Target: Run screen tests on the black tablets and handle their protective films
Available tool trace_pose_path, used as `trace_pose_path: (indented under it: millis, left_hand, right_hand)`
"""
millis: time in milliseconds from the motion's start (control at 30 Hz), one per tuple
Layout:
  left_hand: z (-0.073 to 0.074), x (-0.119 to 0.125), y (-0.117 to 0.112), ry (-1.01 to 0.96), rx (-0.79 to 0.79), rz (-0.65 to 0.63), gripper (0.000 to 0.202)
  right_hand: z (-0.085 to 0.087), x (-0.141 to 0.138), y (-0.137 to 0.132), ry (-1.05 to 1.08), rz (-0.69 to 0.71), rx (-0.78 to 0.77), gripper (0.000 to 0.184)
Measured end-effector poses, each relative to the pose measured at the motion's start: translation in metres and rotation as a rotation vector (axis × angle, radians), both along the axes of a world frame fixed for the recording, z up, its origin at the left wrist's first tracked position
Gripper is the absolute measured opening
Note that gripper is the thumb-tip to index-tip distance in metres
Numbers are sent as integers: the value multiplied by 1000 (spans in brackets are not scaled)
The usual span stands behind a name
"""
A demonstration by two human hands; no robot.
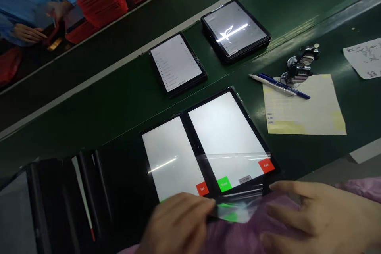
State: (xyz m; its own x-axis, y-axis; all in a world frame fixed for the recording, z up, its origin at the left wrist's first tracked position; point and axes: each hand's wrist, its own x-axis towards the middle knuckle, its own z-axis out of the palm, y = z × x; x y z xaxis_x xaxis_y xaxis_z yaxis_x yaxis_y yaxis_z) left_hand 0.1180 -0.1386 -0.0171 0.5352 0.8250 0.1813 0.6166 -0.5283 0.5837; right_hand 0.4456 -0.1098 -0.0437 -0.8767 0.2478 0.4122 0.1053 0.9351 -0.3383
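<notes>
Two tablets lie side by side at the near edge of the green belt, both with white lit screens: the left tablet (172,158) and the right tablet (228,135), each showing red and green buttons. My left hand (178,222) rests with curled fingers over the left tablet's near edge, fingertips at the seam between the two. A clear protective film (238,198) is peeled up from the right tablet's near edge. My right hand (315,214) lies beside that corner, fingers stretched out towards the film, holding nothing that I can see.
Two more lit tablets (177,63) (235,31) lie further up the belt. A yellow paper (303,111) with pens (279,85) and a metal tool (300,65) sits right. Dark tablets (65,194) stack at near left. Another person's hands (28,33) work by red trays (101,0) far left.
</notes>
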Motion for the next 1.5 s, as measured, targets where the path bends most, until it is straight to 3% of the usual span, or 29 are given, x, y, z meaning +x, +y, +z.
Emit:
trace_pose_path:
  millis: [133, 367, 433, 600, 667, 867, 967, 1067, 1100, 1167, 1267, 1333, 1400, 1500]
  left_hand:
    - [5, -33, 33, 103, 99, 231, 24]
    - [-9, -27, 107, 49, 181, 278, 16]
    - [-13, -21, 123, 96, 138, 226, 21]
    - [-22, 6, 153, 263, -156, -162, 23]
    - [-24, 18, 166, 313, -266, -244, 22]
    - [-31, 28, 203, 318, -354, -184, 15]
    - [-30, 20, 204, 271, -247, 8, 16]
    - [-30, 12, 185, 65, 39, 257, 20]
    - [-32, 11, 176, -34, 140, 271, 23]
    - [-36, 12, 158, -141, 210, 167, 25]
    - [-43, 19, 145, 18, 21, -9, 32]
    - [-44, 21, 149, 127, -103, 8, 41]
    - [-42, 14, 159, 136, -155, 152, 47]
    - [-34, -11, 168, 165, -174, 459, 45]
  right_hand:
    - [-6, 0, 11, -128, -149, 156, 58]
    - [-2, 5, 25, -105, -244, 156, 39]
    - [-1, 3, 28, -89, -220, 146, 38]
    - [-1, 3, 36, -75, -169, 108, 45]
    - [-2, 3, 38, -78, -190, 114, 49]
    - [-7, 4, 37, -66, -219, 65, 50]
    - [-8, 4, 38, -65, -210, 77, 55]
    - [-4, 3, 43, -74, -204, 105, 53]
    - [-3, 2, 46, -75, -200, 108, 52]
    - [0, -3, 59, -63, -181, 105, 48]
    - [-1, -13, 95, -9, -133, 74, 38]
    - [-7, -21, 130, 44, -138, -11, 30]
    - [-11, -28, 165, 105, -213, -135, 23]
    - [-6, -34, 204, 200, -484, -317, 17]
